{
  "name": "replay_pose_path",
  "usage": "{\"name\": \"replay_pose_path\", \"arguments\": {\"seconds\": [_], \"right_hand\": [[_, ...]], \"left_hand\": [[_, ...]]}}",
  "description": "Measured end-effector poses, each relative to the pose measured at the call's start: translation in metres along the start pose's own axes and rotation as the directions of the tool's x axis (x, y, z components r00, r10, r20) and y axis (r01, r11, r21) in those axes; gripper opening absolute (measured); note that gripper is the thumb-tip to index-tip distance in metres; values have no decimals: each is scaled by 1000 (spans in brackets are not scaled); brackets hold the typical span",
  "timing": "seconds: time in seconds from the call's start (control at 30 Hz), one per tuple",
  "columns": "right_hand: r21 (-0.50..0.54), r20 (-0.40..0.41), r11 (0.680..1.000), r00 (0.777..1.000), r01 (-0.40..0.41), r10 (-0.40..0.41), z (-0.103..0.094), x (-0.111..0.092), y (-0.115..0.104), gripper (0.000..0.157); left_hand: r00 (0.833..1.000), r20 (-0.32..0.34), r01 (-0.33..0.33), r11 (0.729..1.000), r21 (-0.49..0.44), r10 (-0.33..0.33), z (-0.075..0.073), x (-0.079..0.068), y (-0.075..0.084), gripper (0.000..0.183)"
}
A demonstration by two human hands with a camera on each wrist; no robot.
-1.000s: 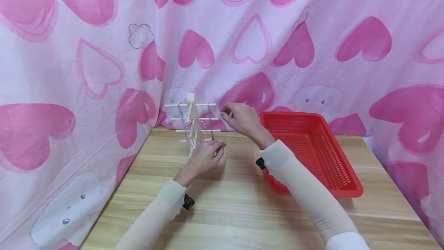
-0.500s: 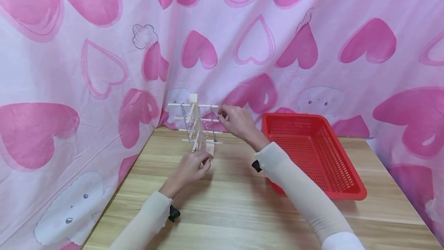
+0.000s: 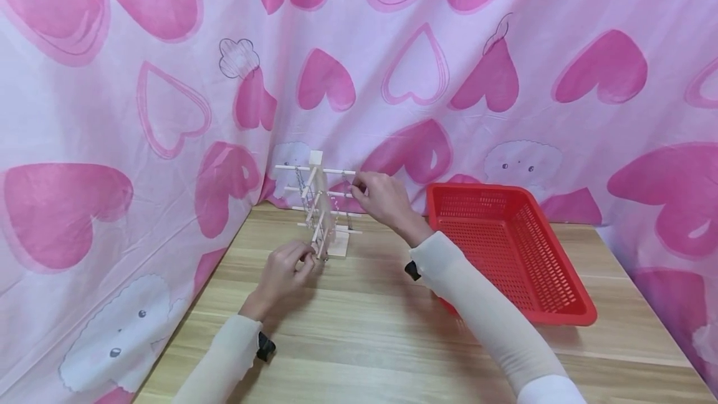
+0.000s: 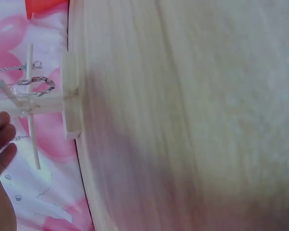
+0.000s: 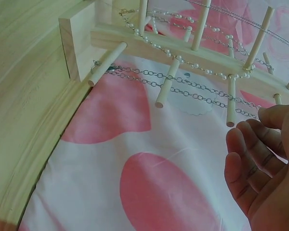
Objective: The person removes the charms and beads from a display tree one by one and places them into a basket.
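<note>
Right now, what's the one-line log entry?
left hand: near stand, grip unclear | right hand: by silver chain, grip unclear | silver chain: hung on stand | red basket: right of stand

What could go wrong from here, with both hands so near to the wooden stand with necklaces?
The silver chain could slide off, because the pegs show no stops at their free ends. The right hand is close to this chain, so a catch might pull the stand over. The pearl strand hangs near the chain, so they may tangle.
</note>
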State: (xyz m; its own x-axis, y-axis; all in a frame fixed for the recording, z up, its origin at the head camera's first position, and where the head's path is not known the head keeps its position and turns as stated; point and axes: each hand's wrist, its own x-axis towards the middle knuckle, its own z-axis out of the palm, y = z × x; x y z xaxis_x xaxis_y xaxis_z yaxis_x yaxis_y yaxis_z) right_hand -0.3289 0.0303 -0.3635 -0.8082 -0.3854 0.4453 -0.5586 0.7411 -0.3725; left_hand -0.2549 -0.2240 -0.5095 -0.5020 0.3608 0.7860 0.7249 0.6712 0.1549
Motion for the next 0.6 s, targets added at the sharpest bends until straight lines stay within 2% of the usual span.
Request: {"name": "replay_pose_path", "arguments": {"seconds": [0.1, 0.2, 0.3, 0.43, 0.6], "right_hand": [[-6, -21, 1000, 1000, 3, -3, 3, 0, -1, 10], [-2, -36, 1000, 999, 15, -15, 5, 0, -3, 14], [-5, -50, 1000, 998, 27, -27, 8, 1, -4, 18], [-6, -62, 1000, 998, 18, -18, 10, 2, -4, 19], [0, -67, 1000, 998, -5, 5, 11, 6, -5, 18]], "left_hand": [[995, 58, 77, 995, 61, -80, 2, -2, -8, 13], [979, 143, 128, 983, 130, -147, 8, -2, -13, 16], [953, 238, 145, 973, 178, -186, 16, -1, -14, 16], [911, 349, 164, 971, 176, -218, 25, -3, -13, 17], [876, 433, 169, 975, 142, -215, 30, -7, -9, 29]]}}
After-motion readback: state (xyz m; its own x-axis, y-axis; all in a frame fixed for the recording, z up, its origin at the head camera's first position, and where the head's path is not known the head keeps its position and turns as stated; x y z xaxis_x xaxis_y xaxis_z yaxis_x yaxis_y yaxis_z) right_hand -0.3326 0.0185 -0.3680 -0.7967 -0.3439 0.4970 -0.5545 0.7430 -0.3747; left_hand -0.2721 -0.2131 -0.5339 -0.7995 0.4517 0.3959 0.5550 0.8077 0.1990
